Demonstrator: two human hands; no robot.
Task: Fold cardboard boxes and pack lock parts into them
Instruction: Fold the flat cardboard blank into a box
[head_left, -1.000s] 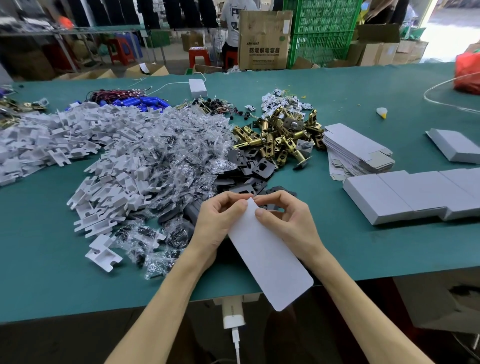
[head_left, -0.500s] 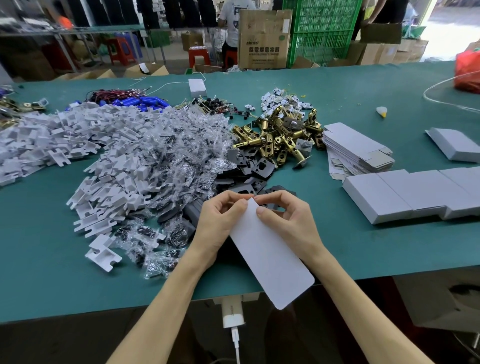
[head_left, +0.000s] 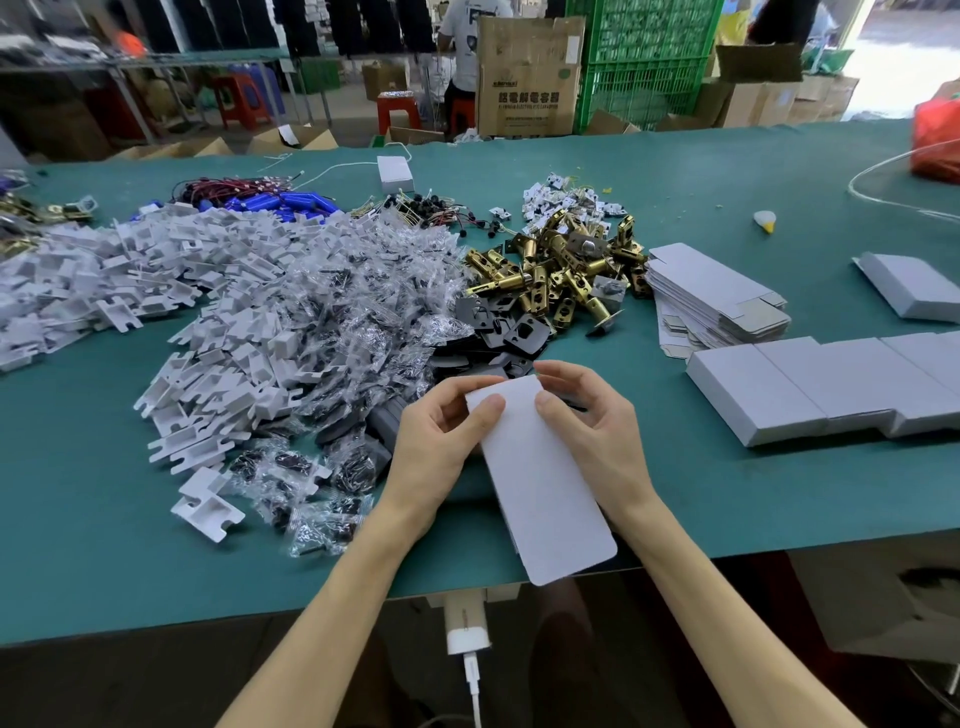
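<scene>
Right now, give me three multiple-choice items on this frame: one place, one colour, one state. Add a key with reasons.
1. The stack of flat blanks lies where relative to the brass latches?
A. to their left
B. on top of them
C. to their right

2. The table cover is:
A. teal green
B. red
C. yellow

3. The white box is:
A. lying untouched on the table
B. held at its far end from both sides
C. held from one side only

Key:
1 C: the blanks sit beside the brass pile, on the person's right.
2 A: every bare patch of the cover reads teal green.
3 B: the left hand and the right hand each pinch its far end, thumbs on top.
</scene>
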